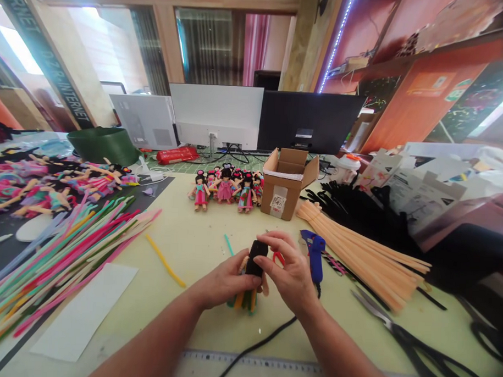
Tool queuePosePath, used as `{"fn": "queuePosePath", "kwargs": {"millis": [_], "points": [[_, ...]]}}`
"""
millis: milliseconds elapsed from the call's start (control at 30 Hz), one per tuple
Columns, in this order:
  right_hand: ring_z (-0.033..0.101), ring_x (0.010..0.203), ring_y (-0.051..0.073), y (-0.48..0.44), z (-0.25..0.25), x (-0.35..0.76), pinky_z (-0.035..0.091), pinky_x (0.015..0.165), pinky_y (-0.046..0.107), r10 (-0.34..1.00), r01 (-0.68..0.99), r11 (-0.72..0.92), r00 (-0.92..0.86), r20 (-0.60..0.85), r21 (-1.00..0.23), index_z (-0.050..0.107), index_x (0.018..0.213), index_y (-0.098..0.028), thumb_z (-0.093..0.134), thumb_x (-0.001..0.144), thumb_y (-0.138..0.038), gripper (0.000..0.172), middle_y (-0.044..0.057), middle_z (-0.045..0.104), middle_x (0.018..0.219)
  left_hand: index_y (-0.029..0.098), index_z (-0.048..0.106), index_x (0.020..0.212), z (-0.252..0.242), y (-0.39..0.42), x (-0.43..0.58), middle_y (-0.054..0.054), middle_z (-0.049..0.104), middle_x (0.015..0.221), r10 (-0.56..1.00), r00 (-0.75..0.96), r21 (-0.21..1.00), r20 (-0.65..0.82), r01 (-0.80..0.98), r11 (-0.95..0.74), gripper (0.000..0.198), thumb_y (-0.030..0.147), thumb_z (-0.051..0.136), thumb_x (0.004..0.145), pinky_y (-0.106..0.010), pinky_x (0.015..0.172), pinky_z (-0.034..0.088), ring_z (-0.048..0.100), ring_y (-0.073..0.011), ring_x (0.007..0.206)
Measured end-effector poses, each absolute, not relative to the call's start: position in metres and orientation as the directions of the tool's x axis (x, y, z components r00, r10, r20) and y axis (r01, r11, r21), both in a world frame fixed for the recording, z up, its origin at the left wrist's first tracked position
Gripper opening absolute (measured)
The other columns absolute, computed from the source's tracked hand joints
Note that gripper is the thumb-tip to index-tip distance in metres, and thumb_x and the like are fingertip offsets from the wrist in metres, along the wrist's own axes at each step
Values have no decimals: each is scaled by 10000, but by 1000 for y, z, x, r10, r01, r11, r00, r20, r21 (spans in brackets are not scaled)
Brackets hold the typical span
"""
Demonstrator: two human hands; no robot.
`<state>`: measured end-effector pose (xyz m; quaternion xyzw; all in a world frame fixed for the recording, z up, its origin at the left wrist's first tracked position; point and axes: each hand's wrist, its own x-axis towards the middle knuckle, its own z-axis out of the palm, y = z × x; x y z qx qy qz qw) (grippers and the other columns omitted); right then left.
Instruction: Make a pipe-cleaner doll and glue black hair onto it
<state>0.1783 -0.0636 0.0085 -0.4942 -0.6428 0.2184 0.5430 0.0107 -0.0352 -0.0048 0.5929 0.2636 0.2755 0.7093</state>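
Between my hands, over the middle of the table, is a small pipe-cleaner doll [255,259] with black hair and a yellow, green and teal skirt below. My left hand [227,278] is closed around the doll's body from the left. With thumb and fingers, my right hand [288,267] pinches the black hair at the upper right. The doll's face is hidden from me. Just right of my right hand lies a blue glue gun [313,251], its black cord [266,341] running toward me. Part of a red-handled tool [279,258] shows behind my right fingers.
Pipe cleaners in many colours [80,243] lie left; peach ones [365,250] and black ones [358,209] lie right. Large scissors [391,325] rest at right. Several finished dolls [224,187] stand by a cardboard box [282,192]. A ruler [270,362] crosses the front. Monitors [216,113] stand behind.
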Motion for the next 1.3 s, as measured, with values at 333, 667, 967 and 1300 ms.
{"fn": "queuePosePath", "kwargs": {"millis": [333,667,967,1300], "points": [[590,982,191,-61,3,177,509,829,322,902,321,377,88,424,-869,694,1105,-273,693,765,-226,343,46,583,1112,156,571,1019,-5,-38,19,-22,618,780,780,622,983,-70,-91,161,329,368,664,785,-224,584,386,517,-114,630],[588,1000,207,-59,-4,176,511,810,333,918,169,371,86,388,-913,711,1031,-259,683,770,-231,264,64,576,1140,166,602,1042,-4,-39,18,-59,640,831,751,660,988,-17,-103,113,326,393,638,812,-253,644,411,549,-154,715],[584,1011,213,-59,-6,172,497,845,361,910,123,393,91,405,-911,702,969,-242,661,765,-194,214,62,590,1077,163,607,972,-4,-38,18,-50,632,836,740,673,992,8,-97,77,226,344,614,836,-254,688,413,543,-150,745],[572,1052,214,-62,0,173,481,840,336,915,156,380,81,395,-912,685,1086,-275,704,747,-213,346,52,560,1186,176,573,1031,-4,-37,19,-40,619,869,764,645,996,20,-81,42,284,390,602,846,-269,758,417,545,-167,822]]}}
